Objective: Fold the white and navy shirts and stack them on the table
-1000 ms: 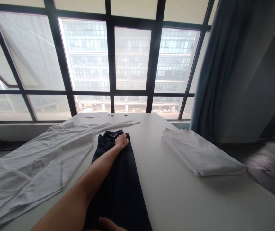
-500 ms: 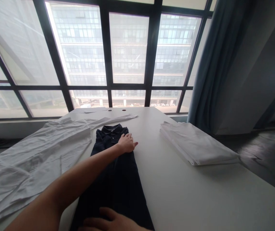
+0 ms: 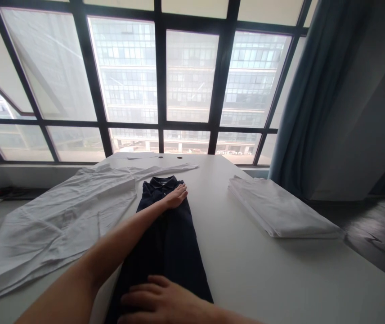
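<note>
A dark navy collared shirt, folded into a long narrow strip, lies on the white table with its collar toward the window. My left hand rests flat on the shirt's upper right part near the collar, fingers stretched out. Across the lower part of the shirt lies my right hand, its fingers spread and pointing left, partly cut off by the bottom edge. Neither hand grips anything.
On the left, a white shirt is spread out on the table. To the right sits a folded stack of white cloth. Beyond the table stand large windows, with a blue curtain at the right.
The camera view has shifted slightly. My left hand's fingers lie closer together on the shirt now, the thumb no longer sticking out. More of my right hand shows, higher on the shirt.
</note>
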Demonstrator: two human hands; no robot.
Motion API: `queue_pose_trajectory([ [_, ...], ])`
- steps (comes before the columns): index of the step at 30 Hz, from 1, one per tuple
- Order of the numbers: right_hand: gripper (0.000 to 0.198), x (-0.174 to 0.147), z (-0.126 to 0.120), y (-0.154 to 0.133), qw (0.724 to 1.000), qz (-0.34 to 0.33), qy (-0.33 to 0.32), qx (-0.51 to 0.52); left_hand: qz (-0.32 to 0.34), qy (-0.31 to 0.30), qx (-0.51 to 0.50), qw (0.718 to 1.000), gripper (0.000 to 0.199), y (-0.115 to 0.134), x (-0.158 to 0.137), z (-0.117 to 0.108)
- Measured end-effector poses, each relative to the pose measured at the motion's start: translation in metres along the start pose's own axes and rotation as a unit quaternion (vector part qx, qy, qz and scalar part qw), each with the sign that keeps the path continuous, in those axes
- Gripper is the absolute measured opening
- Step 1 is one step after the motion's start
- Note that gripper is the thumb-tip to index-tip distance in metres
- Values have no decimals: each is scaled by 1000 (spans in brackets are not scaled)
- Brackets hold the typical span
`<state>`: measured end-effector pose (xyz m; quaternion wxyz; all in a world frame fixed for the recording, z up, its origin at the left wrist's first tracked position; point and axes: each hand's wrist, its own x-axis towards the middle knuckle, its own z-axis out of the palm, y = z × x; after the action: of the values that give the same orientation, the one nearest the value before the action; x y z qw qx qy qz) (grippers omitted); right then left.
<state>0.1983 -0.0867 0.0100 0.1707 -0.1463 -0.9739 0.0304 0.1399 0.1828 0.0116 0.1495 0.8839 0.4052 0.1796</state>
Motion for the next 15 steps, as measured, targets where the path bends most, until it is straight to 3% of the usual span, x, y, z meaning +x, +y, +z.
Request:
queue_pose_trajectory([
  [4,30,-20,-44,32,980,166,94,54,51,105,-32,993,39,-19,-62,-40],
  [8,43,-59,-67,84,936,342,78,-2,52,85,28,995,31,-48,-144,-71],
  [11,52,-75,-62,106,926,375,45,-5,67,31,79,994,37,-56,-196,-80],
  [15,54,-71,-53,101,937,345,35,47,91,-24,89,992,44,-40,-232,-84],
])
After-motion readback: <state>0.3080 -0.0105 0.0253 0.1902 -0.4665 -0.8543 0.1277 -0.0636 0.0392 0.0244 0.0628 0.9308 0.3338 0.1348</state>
